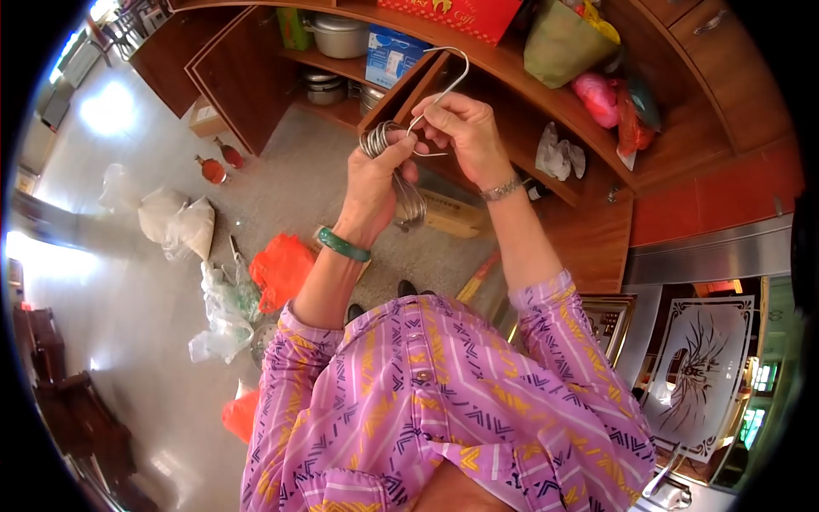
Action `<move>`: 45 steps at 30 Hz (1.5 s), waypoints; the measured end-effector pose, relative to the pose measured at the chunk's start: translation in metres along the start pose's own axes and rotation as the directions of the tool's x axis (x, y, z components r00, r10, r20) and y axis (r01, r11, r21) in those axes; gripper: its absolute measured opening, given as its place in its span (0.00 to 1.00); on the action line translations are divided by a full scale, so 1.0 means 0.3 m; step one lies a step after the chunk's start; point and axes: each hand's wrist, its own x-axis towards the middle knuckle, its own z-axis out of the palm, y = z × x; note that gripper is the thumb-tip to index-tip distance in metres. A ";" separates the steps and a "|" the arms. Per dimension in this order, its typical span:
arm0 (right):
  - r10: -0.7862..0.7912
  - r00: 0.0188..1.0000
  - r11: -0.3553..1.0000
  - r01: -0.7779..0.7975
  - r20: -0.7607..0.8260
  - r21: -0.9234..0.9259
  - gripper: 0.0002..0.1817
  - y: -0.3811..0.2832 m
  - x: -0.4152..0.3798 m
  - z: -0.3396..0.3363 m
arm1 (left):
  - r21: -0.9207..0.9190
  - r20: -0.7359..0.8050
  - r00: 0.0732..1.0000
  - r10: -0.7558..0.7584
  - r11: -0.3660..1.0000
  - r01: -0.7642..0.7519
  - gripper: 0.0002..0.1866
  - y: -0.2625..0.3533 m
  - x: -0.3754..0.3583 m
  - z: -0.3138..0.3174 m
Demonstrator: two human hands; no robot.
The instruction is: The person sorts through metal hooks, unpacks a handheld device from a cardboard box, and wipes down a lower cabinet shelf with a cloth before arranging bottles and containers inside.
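My left hand, with a green bangle at the wrist, is closed around a coil of silvery metal wire. Loops of the coil stick out on the left of the fingers and hang below them. Close beside it, my right hand, wearing a metal watch, pinches a length of the same wire. A bent wire end rises above the right hand in a hook shape. Another short end pokes out between the two hands. The fingers hide where the pieces cross.
An open wooden cabinet holds pots, a blue box and bags. On the floor lie red plastic bags, clear bags, filled white bags, two bottles and a cardboard box.
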 end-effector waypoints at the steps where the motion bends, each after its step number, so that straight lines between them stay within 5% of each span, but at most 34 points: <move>1: -0.019 1.000 1.000 0.019 -0.022 0.000 0.07 -0.001 0.000 0.002 | -0.003 0.007 1.000 -0.006 1.000 0.006 0.04 0.001 0.005 0.000; 7: -0.076 0.991 0.997 0.076 -0.114 -0.009 0.06 -0.007 -0.014 0.038 | -0.113 0.050 0.996 -0.080 0.990 0.085 0.07 0.016 -0.004 -0.010; 14: -0.156 0.948 0.982 0.120 -0.279 -0.143 0.06 -0.032 -0.002 0.035 | -0.067 0.032 0.999 0.010 0.998 -0.007 0.13 -0.004 -0.031 -0.048; 21: -0.160 0.961 0.965 0.105 -0.224 -0.239 0.06 -0.003 -0.020 0.071 | 0.071 -0.044 0.985 0.166 0.984 -0.163 0.11 0.030 -0.061 -0.014; 45: -0.129 0.981 0.968 0.092 -0.148 -0.234 0.06 -0.068 -0.082 0.124 | 0.006 0.003 0.990 0.138 0.990 -0.138 0.05 0.060 -0.094 -0.032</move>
